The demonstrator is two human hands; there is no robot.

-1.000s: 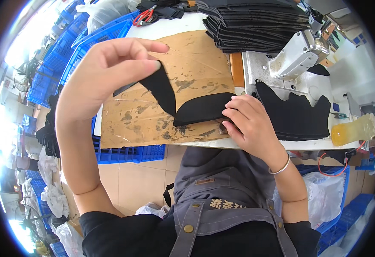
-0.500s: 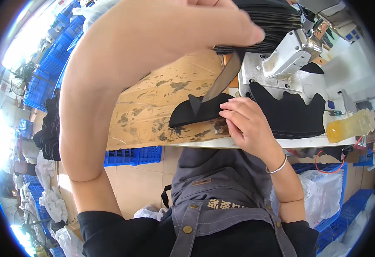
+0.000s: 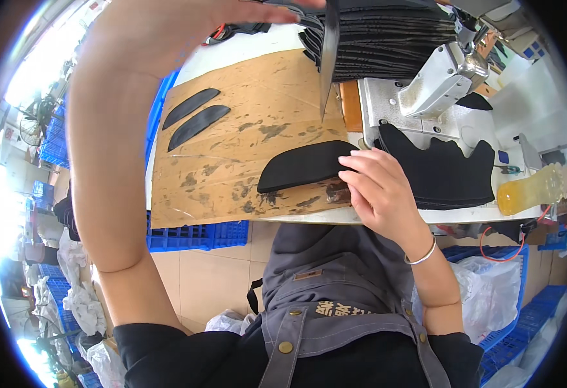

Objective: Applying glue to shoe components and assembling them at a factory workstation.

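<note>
A black half-moon fabric piece [image 3: 306, 167] lies on the stained brown board in front of me. At its right end my right hand [image 3: 377, 187] pinches the edge, fingertips on top and thumb below. My left hand [image 3: 244, 16] is raised at the top of the view, blurred and partly cut off. From its fingertips hangs a thin dark pointed strip [image 3: 328, 61], tip down above the board and apart from the half-moon piece; its upper end is out of view. Two slim dark curved pieces [image 3: 199, 128] lie at the board's left.
The brown board [image 3: 251, 149] covers the table's left. Behind it stands a stack of black pieces [image 3: 387, 39]. A sewing machine [image 3: 435, 81] stands at right, with a scalloped black piece [image 3: 442, 168] and a bottle of yellow liquid [image 3: 532, 189]. Blue crates [image 3: 199, 237] sit below.
My left hand has swung up and left, lifting the dark strip off the half-moon piece. The slim curved pieces have come into view. My right hand has hardly moved.
</note>
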